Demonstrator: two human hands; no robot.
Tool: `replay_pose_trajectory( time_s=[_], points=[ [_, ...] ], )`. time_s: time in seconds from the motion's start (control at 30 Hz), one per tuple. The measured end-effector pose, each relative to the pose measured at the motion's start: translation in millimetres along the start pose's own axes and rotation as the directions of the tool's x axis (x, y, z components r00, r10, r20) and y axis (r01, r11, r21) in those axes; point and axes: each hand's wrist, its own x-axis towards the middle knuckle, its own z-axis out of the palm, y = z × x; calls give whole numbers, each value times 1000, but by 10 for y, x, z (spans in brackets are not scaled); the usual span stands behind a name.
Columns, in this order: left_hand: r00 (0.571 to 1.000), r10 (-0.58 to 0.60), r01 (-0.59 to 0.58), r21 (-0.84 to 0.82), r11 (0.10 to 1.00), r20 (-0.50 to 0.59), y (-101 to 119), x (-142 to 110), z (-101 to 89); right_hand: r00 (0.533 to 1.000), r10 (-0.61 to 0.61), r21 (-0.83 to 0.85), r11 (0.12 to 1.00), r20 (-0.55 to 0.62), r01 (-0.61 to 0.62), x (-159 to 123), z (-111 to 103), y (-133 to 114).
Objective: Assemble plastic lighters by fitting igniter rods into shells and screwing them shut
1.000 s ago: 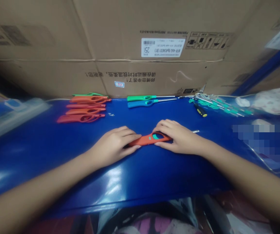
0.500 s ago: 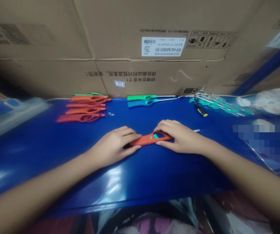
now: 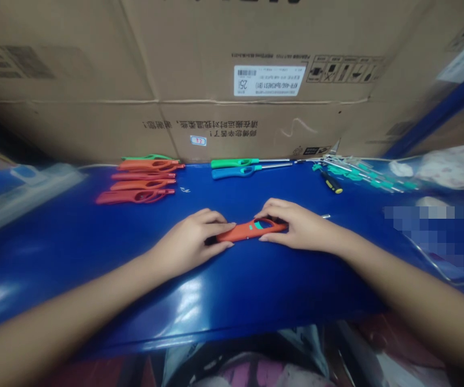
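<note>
An orange long-nosed lighter [image 3: 237,232] with a teal trigger lies level at the middle of the blue table, held at both ends. My left hand [image 3: 193,239] is closed on its rear end, thumb and fingers on either side. Around the trigger end, my right hand [image 3: 292,223] grips the body with thumb and fingertips. The metal tube tip [image 3: 326,216] shows beyond the right wrist; the part between is hidden under that hand.
Red and orange lighter casings [image 3: 137,196] lie in a row at back left. Behind the hands are a green lighter [image 3: 234,163] and a blue lighter [image 3: 232,172]. A screwdriver [image 3: 332,184] lies beside metal tubes with teal parts [image 3: 356,171]. A cardboard wall [image 3: 106,123] closes the back.
Both hands keep their hold on the orange lighter, which has barely moved. The view has shifted very slightly.
</note>
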Motion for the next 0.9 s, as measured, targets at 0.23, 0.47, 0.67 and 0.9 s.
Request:
replay_pose_trajectory(
  time_s=[0.23, 0.47, 0.67, 0.9],
  points=[
    [1000, 9, -10, 33, 999, 18, 9, -14, -4, 1000, 10, 53, 999, -4, -10, 5, -8, 5],
    [1000, 12, -13, 38, 999, 4, 15, -24, -1, 1000, 8, -17, 1000, 18, -7, -12, -19, -26],
    [1000, 28, -28, 32, 999, -4, -6, -16, 0, 999, -23, -79, 997, 47, 26, -15, -42, -28],
    [999, 34, -36, 70, 997, 30, -7, -4, 9, 998, -30, -185, 982, 58, 40, -6, -16, -31]
  ],
)
